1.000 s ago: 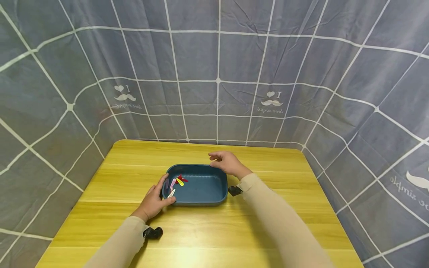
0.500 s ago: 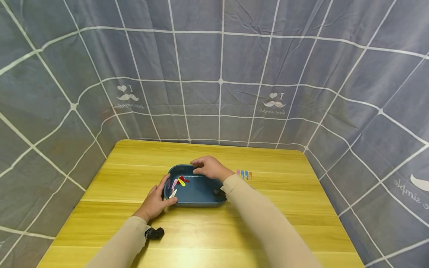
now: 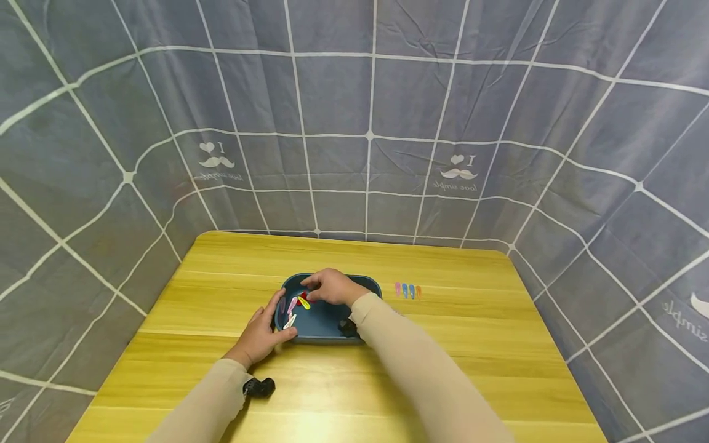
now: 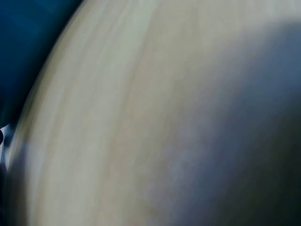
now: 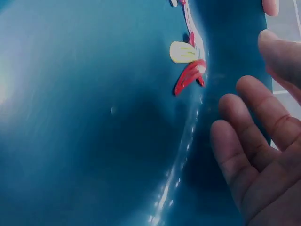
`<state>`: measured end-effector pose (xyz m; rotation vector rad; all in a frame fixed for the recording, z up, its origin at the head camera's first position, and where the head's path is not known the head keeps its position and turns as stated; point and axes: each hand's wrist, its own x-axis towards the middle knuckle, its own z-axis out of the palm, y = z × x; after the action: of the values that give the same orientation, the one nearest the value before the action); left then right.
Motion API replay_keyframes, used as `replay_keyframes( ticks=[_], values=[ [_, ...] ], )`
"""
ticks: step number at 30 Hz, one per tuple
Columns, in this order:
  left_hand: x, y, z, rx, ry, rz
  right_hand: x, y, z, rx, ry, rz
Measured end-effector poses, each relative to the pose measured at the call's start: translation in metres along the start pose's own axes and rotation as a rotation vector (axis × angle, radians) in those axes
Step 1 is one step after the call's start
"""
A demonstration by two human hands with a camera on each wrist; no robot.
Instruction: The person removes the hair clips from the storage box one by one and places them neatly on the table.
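A dark blue plastic bin stands on the wooden table. Several snap hair clips lie at its left end: yellow, pink, white, purple and red, partly hidden by my right hand. My left hand rests at the bin's left side, fingers extended along that edge, thumb on the front rim. Inside the bin, my right hand hovers by the red clips. In the right wrist view its fingers are spread and relaxed, apart from the red clip. The left wrist view shows no clips.
To the right of the bin, a pink clip, two blue clips and an orange clip lie in a row on the table. A grey gridded curtain hangs behind and at both sides.
My right hand has moved left and down from above the bin's far right corner to the clips, uncovering the row on the table. My left hand stays at the bin.
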<state>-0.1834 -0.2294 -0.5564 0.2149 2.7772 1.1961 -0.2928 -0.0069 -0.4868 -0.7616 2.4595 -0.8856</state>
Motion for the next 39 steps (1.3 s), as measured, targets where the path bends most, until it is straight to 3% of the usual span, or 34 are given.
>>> replay_keyframes(
  ticks=[24,39],
  values=[
    [-0.003,-0.001,0.001,-0.022,0.007,-0.007,0.027,-0.003,0.044,-0.331,-0.076,-0.084],
    [-0.002,-0.002,0.001,0.008,0.008,0.002,0.024,-0.011,0.046,-0.391,-0.056,-0.097]
  ],
)
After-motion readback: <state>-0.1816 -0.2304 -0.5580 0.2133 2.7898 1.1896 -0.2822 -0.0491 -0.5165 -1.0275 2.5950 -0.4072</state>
